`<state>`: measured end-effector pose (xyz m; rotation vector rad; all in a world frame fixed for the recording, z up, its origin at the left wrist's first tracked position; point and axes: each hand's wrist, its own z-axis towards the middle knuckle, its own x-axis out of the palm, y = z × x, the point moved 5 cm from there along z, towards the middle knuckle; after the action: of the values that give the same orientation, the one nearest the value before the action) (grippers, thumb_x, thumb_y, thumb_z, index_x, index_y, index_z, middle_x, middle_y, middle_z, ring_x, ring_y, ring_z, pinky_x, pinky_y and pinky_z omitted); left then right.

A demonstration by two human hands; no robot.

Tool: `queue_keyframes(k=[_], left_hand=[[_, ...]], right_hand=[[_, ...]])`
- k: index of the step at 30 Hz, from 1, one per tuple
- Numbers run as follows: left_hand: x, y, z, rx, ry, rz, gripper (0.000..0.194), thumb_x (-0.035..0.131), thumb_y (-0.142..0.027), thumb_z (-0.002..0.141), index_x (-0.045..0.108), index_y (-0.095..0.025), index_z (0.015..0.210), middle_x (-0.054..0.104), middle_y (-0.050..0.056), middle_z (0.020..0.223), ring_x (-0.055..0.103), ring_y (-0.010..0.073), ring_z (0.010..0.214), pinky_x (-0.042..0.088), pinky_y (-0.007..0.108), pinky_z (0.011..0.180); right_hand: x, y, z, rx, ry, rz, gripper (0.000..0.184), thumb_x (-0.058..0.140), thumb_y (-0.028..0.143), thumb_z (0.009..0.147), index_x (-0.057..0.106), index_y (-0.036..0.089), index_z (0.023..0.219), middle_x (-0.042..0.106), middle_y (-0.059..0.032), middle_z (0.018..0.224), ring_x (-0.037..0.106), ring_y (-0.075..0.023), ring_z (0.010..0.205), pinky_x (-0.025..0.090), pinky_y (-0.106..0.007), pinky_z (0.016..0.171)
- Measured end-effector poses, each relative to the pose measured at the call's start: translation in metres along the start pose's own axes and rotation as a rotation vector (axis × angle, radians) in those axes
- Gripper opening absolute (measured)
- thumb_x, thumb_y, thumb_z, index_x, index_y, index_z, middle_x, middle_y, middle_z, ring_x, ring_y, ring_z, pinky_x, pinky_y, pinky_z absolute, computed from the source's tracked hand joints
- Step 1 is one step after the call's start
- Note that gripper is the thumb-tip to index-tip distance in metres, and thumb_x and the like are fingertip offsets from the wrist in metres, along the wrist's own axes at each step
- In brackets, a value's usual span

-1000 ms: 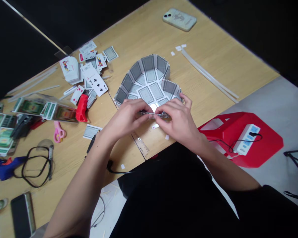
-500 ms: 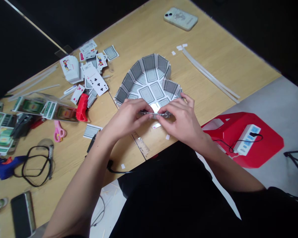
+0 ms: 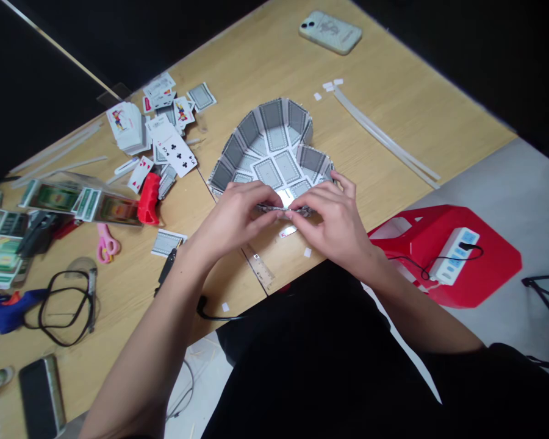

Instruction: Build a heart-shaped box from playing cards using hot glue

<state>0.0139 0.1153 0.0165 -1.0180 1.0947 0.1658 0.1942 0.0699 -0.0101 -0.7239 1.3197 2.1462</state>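
Note:
A heart-shaped box made of playing cards (image 3: 274, 125) lies on the wooden table, its card backs facing inward. My left hand (image 3: 249, 207) pinches the box's near wall between thumb and fingers. Close beside it, my right hand (image 3: 327, 210) pinches the same wall, thumb outside and fingers inside. The thumbs nearly meet, and the hands hide much of this wall. Just below the fingers lies a cut piece of card (image 3: 288, 231) with a red mark. A clear ruler (image 3: 261, 269) lies nearer the table edge.
Loose playing cards (image 3: 171, 143) lie to the left, near a red-handled tool (image 3: 149, 198) and pink scissors (image 3: 106, 244). A blue glue gun (image 3: 11, 310) and phone (image 3: 41, 396) are farther left. White strips (image 3: 384, 134) lie right. A red stool (image 3: 489, 268) bears a power strip (image 3: 455, 256).
The view has shifted very slightly. Both hands keep their pinch on the near wall, with hardly any visible movement.

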Motion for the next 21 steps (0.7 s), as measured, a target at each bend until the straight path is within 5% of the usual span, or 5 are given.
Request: queue_keyframes(k=[21], left_hand=[[0.0014,-0.0062,0.0073,0.065,0.003,-0.012,0.010,0.074,-0.030,0.103,0.073,-0.020,0.100,0.078,0.003,0.098,0.073,0.0210,0.092,0.048,0.035,0.091]], right_hand=[[-0.0043,-0.0056,-0.0022,-0.060,-0.012,0.033,0.007,0.074,0.025,0.097,0.068,0.028,0.093,0.080,0.0030,0.090,0.076,-0.0235,0.095,0.035,-0.053,0.130]])
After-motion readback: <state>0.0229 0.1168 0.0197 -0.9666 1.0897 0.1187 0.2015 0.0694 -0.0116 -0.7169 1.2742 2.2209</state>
